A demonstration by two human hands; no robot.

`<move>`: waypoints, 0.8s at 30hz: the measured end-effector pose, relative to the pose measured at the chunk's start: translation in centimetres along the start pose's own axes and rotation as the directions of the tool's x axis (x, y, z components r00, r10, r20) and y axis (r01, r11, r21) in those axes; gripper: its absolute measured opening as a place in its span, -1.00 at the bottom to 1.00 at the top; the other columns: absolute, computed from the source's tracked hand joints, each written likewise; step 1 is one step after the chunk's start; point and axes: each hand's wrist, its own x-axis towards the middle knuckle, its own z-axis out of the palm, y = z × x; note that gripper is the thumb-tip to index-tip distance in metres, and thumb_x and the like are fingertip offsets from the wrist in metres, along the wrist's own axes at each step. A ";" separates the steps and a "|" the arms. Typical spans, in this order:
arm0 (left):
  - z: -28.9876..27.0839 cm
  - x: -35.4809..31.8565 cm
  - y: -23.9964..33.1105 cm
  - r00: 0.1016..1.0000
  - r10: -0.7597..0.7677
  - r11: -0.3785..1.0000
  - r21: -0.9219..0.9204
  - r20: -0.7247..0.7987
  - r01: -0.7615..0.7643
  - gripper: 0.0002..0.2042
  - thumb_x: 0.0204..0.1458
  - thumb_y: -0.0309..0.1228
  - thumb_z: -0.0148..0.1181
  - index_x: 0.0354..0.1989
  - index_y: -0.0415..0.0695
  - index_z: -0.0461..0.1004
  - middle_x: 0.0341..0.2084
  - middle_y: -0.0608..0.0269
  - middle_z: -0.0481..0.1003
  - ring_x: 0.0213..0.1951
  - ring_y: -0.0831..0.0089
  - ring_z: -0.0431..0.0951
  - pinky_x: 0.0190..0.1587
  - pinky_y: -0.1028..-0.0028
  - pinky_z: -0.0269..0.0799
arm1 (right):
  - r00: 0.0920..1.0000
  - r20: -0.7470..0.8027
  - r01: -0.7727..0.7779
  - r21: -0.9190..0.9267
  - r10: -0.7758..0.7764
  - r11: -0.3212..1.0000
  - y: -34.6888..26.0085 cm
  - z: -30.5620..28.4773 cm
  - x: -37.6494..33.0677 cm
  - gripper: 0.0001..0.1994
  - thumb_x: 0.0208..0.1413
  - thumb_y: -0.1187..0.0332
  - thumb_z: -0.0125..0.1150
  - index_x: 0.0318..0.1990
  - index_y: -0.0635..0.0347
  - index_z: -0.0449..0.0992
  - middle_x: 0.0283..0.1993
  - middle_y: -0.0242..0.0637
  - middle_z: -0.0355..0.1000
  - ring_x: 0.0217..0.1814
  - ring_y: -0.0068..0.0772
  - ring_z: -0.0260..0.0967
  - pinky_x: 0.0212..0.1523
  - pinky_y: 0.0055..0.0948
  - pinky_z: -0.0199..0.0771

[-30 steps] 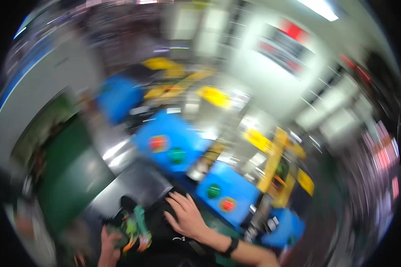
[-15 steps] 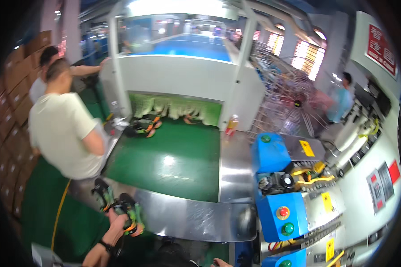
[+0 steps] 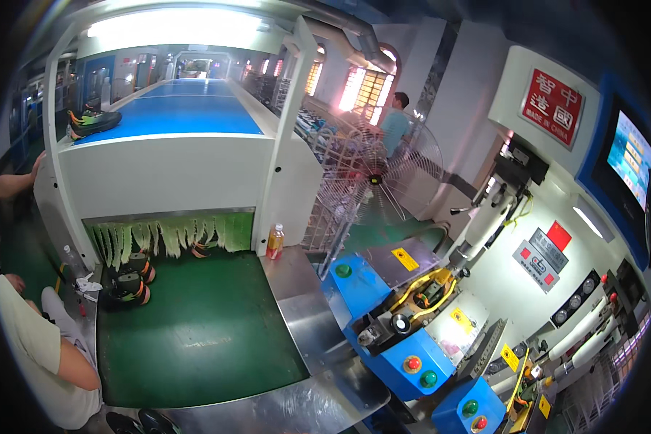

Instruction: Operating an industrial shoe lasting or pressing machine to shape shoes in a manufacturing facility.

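Observation:
Neither of my hands shows; both are outside the picture. A pair of dark shoes [image 3: 156, 422] pokes in at the lower edge, on or by the near steel ledge [image 3: 282, 405], mostly cut off. On the green conveyor belt [image 3: 202, 354], black shoes with orange and green trim [image 3: 127, 291] sit at the left, just out from the strip curtain [image 3: 155, 237]. Another orange-trimmed shoe [image 3: 202, 248] is partly hidden under the strips. A similar shoe [image 3: 94, 121] rests at the near left end of the blue upper belt [image 3: 188, 108].
At the right stands a white and blue pressing machine [image 3: 405, 358] with red and green buttons. A drink bottle [image 3: 275, 241] is beside the belt opening, near a large fan [image 3: 375, 179]. One person [image 3: 43, 362] is close at left; another [image 3: 396, 126] stands far back.
The view has swung right. My left hand, which held a shoe at the near ledge, and my right hand at the lower edge have both left the picture.

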 end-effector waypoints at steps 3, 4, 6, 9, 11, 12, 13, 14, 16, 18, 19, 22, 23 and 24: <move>1.1 3.1 -3.8 0.939 -0.339 0.938 0.100 0.063 0.333 -0.35 -0.10 -0.24 0.40 0.09 -0.41 0.30 -0.01 -0.16 0.40 -0.02 0.11 0.42 0.05 0.14 0.34 | 0.988 0.157 0.021 -0.064 -0.011 0.998 1.0 0.8 0.9 -0.63 0.12 0.22 0.01 -0.03 0.30 0.43 -0.10 0.16 0.42 -0.06 0.22 0.37 -0.05 -0.01 0.38; 1.9 3.7 -5.1 0.730 -0.539 0.772 -0.100 0.421 0.628 -0.37 -0.08 -0.24 0.38 0.07 -0.43 0.32 0.02 -0.15 0.41 0.01 0.15 0.41 0.06 0.17 0.33 | 0.986 0.162 0.039 -0.064 -0.028 0.997 1.4 1.0 1.2 -0.63 0.12 0.22 0.01 -0.03 0.30 0.43 -0.10 0.16 0.42 -0.06 0.22 0.37 -0.05 -0.01 0.38; 3.4 3.4 -6.8 0.691 -0.543 0.792 0.016 0.477 0.611 -0.47 -0.03 -0.30 0.29 0.04 -0.45 0.36 0.01 -0.11 0.44 0.02 0.19 0.41 0.07 0.24 0.33 | 0.983 0.143 0.128 -0.090 -0.114 0.988 2.1 1.2 2.1 -0.62 0.12 0.22 0.01 0.02 0.25 0.43 -0.10 0.16 0.44 -0.07 0.22 0.38 -0.06 -0.02 0.39; 4.1 1.5 -7.4 0.746 -0.426 0.816 -0.139 0.512 0.562 -0.54 -0.05 -0.43 0.21 0.04 -0.42 0.37 -0.04 -0.05 0.45 0.00 0.16 0.40 0.07 0.29 0.31 | 0.997 0.050 -0.058 -0.084 0.063 0.995 3.7 0.8 2.9 -0.61 0.11 0.23 0.00 0.05 0.19 0.43 -0.10 0.15 0.45 -0.09 0.22 0.40 -0.08 -0.02 0.41; 3.3 1.1 -6.4 0.773 -0.312 0.843 -0.214 0.552 0.493 -0.50 -0.07 -0.52 0.16 0.11 -0.39 0.31 0.01 -0.02 0.41 0.05 0.14 0.35 0.13 0.32 0.24 | 0.999 0.046 -0.010 -0.084 0.014 0.996 4.9 -0.3 3.1 -0.61 0.11 0.23 -0.01 0.05 0.18 0.43 -0.12 0.15 0.46 -0.10 0.22 0.41 -0.09 -0.01 0.42; 3.0 0.5 -5.5 0.765 -0.279 0.854 -0.214 0.580 0.474 -0.43 -0.07 -0.54 0.15 0.19 -0.37 0.23 0.09 -0.02 0.36 0.12 0.14 0.30 0.19 0.34 0.19 | 0.999 0.033 0.024 -0.097 -0.021 0.995 5.7 -1.0 3.1 -0.62 0.11 0.24 -0.02 0.06 0.16 0.44 -0.13 0.15 0.46 -0.11 0.22 0.42 -0.10 0.00 0.42; 2.7 0.0 -4.6 0.707 -0.311 0.830 -0.181 0.636 0.528 -0.41 -0.06 -0.52 0.15 0.23 -0.30 0.22 0.12 0.02 0.34 0.14 0.12 0.29 0.20 0.32 0.17 | 0.997 0.075 -0.006 -0.088 0.013 0.996 6.4 -1.7 2.8 -0.61 0.12 0.23 -0.03 0.06 0.22 0.43 -0.11 0.16 0.45 -0.07 0.22 0.41 -0.07 -0.02 0.41; 2.4 -0.6 -3.8 0.643 -0.340 0.805 -0.141 0.686 0.576 -0.39 -0.05 -0.51 0.16 0.27 -0.23 0.20 0.16 0.06 0.32 0.17 0.09 0.27 0.21 0.30 0.15 | 0.993 0.115 0.004 -0.097 0.007 0.995 7.0 -2.5 2.7 -0.61 0.12 0.23 -0.03 0.06 0.22 0.43 -0.11 0.16 0.45 -0.07 0.22 0.41 -0.07 -0.02 0.41; 2.9 -1.1 -2.5 0.679 -0.294 0.819 -0.188 0.672 0.542 -0.35 -0.22 -0.56 0.18 0.19 -0.23 0.24 0.05 0.09 0.37 0.09 0.16 0.36 0.16 0.31 0.25 | 0.992 0.100 -0.062 -0.124 0.075 0.990 7.9 -3.5 1.9 -0.59 0.14 0.22 -0.04 0.05 0.30 0.42 -0.06 0.18 0.44 0.00 0.21 0.38 0.01 -0.05 0.37; 3.5 -1.6 -2.7 0.754 -0.185 0.842 -0.294 0.630 0.452 -0.32 -0.40 -0.61 0.19 0.11 -0.23 0.28 -0.06 0.11 0.42 0.00 0.23 0.45 0.11 0.31 0.34 | 0.969 0.183 -0.157 -0.074 0.168 0.985 7.8 -2.2 1.7 -0.57 0.15 0.20 -0.04 0.05 0.35 0.41 -0.02 0.19 0.42 0.06 0.18 0.36 0.09 -0.07 0.33; 3.0 -1.2 -2.6 0.788 -0.216 0.869 -0.255 0.577 0.425 -0.37 -0.41 -0.61 0.19 0.04 -0.25 0.35 -0.16 0.12 0.49 -0.11 0.29 0.50 0.04 0.34 0.39 | 0.967 0.196 -0.147 -0.090 0.162 0.985 7.3 -1.1 1.8 -0.57 0.16 0.19 -0.04 0.05 0.34 0.41 -0.02 0.18 0.43 0.06 0.18 0.36 0.09 -0.08 0.33; 1.9 -0.3 -1.8 0.756 -0.256 0.884 -0.170 0.603 0.435 -0.36 -0.40 -0.56 0.22 0.05 -0.23 0.34 -0.23 0.10 0.51 -0.17 0.26 0.54 -0.03 0.34 0.43 | 0.948 0.277 -0.119 -0.154 0.158 0.981 5.9 1.5 1.9 -0.59 0.18 0.19 -0.02 0.05 0.33 0.41 -0.02 0.16 0.43 0.06 0.18 0.36 0.07 -0.09 0.34; 1.5 0.0 -1.5 0.751 -0.349 0.883 -0.072 0.560 0.463 -0.36 -0.37 -0.54 0.22 0.07 -0.25 0.30 -0.16 0.02 0.48 -0.09 0.16 0.50 0.03 0.28 0.38 | 0.956 0.260 -0.121 -0.083 0.139 0.989 5.4 2.2 1.7 -0.59 0.18 0.19 0.00 0.05 0.32 0.42 -0.02 0.15 0.43 0.06 0.18 0.35 0.07 -0.10 0.35; 1.3 0.0 -0.5 0.744 -0.392 0.883 -0.005 0.541 0.469 -0.35 -0.33 -0.52 0.21 0.10 -0.27 0.27 -0.10 -0.06 0.44 -0.01 0.05 0.46 0.09 0.23 0.34 | 0.964 0.233 -0.131 -0.013 0.130 0.991 4.9 2.2 1.3 -0.59 0.18 0.19 0.02 0.05 0.32 0.42 -0.02 0.15 0.43 0.06 0.18 0.35 0.06 -0.11 0.35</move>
